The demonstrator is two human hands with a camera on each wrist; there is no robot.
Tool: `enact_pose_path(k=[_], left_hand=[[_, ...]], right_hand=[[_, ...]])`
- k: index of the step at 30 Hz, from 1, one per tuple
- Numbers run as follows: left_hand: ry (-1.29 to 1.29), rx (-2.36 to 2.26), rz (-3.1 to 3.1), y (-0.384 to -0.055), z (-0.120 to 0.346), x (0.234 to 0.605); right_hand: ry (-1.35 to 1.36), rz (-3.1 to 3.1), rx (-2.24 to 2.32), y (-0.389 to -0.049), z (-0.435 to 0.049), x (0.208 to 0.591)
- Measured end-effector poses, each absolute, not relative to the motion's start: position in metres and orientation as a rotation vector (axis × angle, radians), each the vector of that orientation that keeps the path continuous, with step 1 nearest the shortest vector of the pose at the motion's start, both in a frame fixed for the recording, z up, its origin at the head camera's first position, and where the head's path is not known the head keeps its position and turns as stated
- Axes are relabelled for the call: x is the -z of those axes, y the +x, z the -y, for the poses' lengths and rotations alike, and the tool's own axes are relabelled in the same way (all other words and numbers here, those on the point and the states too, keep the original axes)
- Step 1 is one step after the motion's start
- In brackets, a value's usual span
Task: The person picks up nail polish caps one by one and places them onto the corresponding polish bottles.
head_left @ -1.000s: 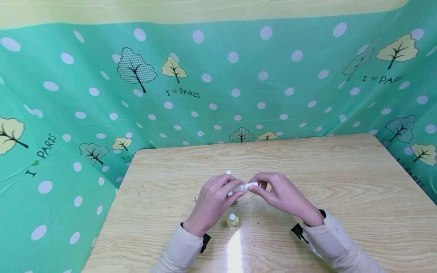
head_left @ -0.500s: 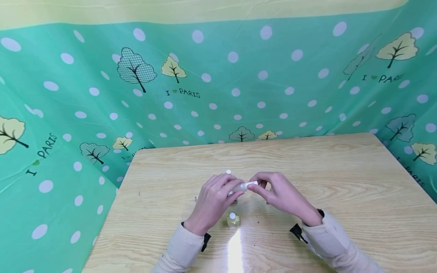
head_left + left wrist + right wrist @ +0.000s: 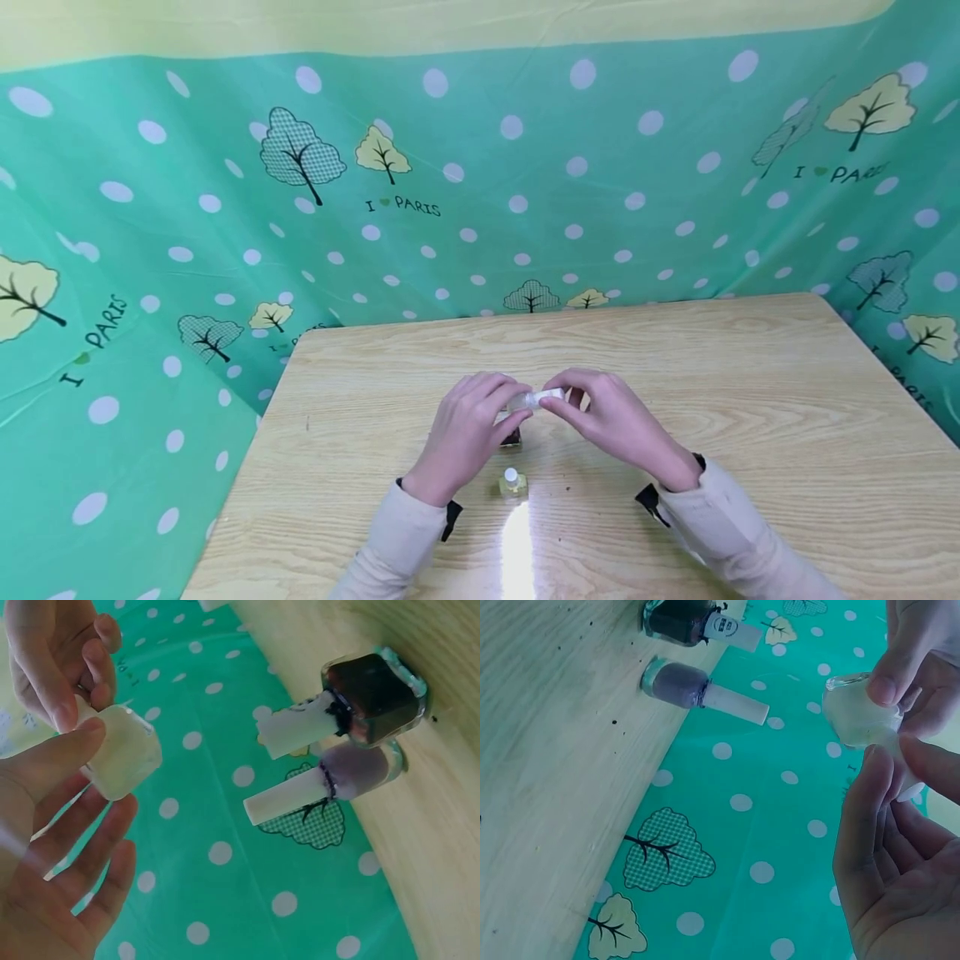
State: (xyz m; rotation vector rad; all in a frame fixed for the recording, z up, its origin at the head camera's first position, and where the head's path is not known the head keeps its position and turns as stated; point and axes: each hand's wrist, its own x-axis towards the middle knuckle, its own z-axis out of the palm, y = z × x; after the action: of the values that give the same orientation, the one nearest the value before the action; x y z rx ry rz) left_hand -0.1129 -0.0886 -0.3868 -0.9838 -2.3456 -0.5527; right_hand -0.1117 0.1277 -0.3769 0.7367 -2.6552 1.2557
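My left hand (image 3: 468,421) holds a small clear bottle of whitish nail polish (image 3: 124,754) between thumb and fingers, tilted nearly sideways above the table. The thumb and fingertips of my right hand (image 3: 611,417) pinch its white cap (image 3: 552,395), which sits at the bottle's neck. A dark nail polish (image 3: 371,697) and a purple nail polish (image 3: 675,682) stand upright on the table, side by side with white caps. In the head view the left hand hides most of these two. Nearer my body stands a pale yellow nail polish (image 3: 513,485) with a white cap.
The light wood table (image 3: 712,358) reaches back to a green dotted cloth (image 3: 480,167) that hangs behind and along both sides. A bright glare strip (image 3: 516,550) lies on the wood in front of the yellow bottle. Small dark specks dot the tabletop.
Both hands have shifted slightly up in the head view with the bottle and cap between them. More of the dark bottle shows; a white cap behind the left hand is now hidden.
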Motion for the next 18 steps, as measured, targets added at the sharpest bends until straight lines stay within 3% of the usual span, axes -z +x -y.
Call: enact_pose_path(k=[18], left_hand=[[-0.901,0.657,2.323,-0.139,0.093,0.379]], right_hand=[[0.795,2.558,-1.229,-0.132,-0.117,0.367]])
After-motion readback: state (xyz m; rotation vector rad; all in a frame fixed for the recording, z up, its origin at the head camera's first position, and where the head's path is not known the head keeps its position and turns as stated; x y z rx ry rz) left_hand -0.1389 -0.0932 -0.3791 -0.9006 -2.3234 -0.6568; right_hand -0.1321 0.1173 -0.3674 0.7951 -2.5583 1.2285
